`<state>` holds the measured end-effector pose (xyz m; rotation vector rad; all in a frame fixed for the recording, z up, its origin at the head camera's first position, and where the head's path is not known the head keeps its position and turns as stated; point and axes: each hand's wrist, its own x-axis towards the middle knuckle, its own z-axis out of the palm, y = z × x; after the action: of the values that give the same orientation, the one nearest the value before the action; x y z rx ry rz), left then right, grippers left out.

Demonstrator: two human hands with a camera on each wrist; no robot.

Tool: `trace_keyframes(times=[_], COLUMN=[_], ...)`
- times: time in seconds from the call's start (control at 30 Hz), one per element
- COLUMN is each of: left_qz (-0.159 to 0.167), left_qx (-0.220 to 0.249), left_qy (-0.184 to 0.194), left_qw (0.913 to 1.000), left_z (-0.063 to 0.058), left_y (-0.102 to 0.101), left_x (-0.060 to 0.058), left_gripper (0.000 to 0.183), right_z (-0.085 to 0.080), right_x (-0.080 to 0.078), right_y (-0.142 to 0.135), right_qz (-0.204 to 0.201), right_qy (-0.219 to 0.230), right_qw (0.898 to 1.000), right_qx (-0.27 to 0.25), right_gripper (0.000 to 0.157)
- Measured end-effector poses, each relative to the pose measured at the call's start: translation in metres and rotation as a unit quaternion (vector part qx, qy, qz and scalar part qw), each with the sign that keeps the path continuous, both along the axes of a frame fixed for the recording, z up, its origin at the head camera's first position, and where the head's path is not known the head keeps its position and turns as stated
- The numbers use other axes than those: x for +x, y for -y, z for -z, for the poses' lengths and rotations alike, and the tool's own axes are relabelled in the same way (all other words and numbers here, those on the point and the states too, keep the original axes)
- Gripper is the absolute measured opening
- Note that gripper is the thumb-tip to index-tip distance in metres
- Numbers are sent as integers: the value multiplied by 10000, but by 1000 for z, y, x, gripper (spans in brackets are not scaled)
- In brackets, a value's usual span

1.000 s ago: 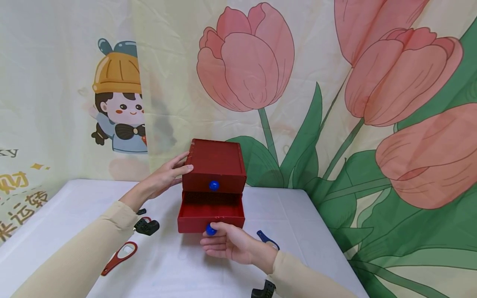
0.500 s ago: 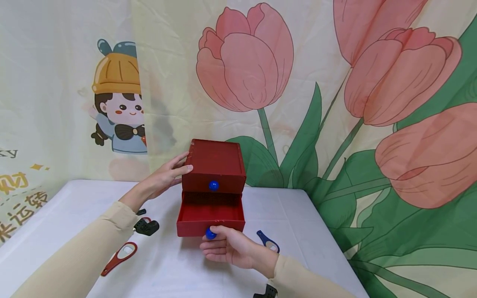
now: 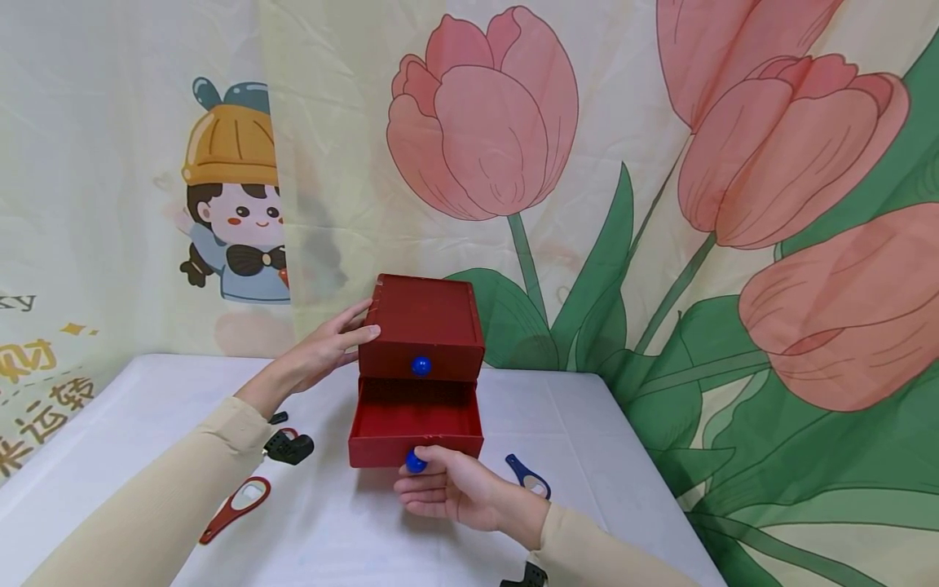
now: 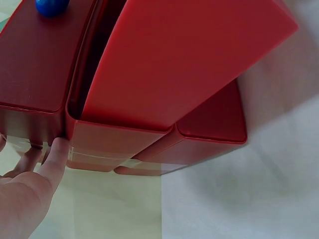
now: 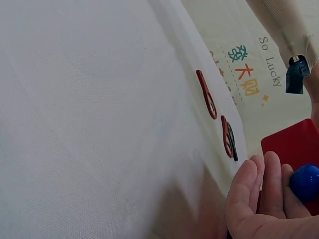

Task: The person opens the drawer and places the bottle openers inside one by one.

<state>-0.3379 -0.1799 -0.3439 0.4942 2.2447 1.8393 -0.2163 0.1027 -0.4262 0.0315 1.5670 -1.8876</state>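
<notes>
Tulip backdrop (image 3: 484, 122) out back; left hand (image 3: 317, 352) rests straight-fingered on mid-frame cabinet (image 3: 424, 311), right hand (image 3: 465, 487) pinches lower blue knob (image 3: 415, 463), red loopy tool (image 3: 223, 518) lower-left.

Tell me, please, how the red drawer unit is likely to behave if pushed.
The red drawer unit probably feels stiff, since its walls look straight. Pushed from behind, it might tip forward, as the open drawer juts out in front. The left hand against its side would likely limit sideways sliding.
</notes>
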Motion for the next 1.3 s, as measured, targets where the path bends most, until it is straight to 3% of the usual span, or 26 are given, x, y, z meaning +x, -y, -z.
trace_keyframes(times=[0.3, 0.77, 1.0, 1.17, 1.3], left_qz=[37, 41, 20, 42, 47], left_qx=[34, 39, 30, 41, 48], left_qy=[-36, -30, 18, -3, -10], left_qw=[10000, 10000, 10000, 10000, 10000], left_z=[0, 0, -1, -1, -1], left_y=[0, 0, 1, 0, 0], left_x=[0, -1, 0, 0, 0], left_gripper=[94, 93, 93, 92, 91], right_z=[-1, 1, 9, 13, 14], right_x=[0, 1, 0, -3, -9], right_y=[-2, -23, -44, -61, -76], right_qz=[-71, -240, -358, -227, -106], right_qy=[24, 64, 40, -150, -651], right_qw=[10000, 9994, 9991, 9977, 9903], right_qx=[-10, 244, 242, 613, 1220], right_gripper=[53, 69, 61, 53, 48])
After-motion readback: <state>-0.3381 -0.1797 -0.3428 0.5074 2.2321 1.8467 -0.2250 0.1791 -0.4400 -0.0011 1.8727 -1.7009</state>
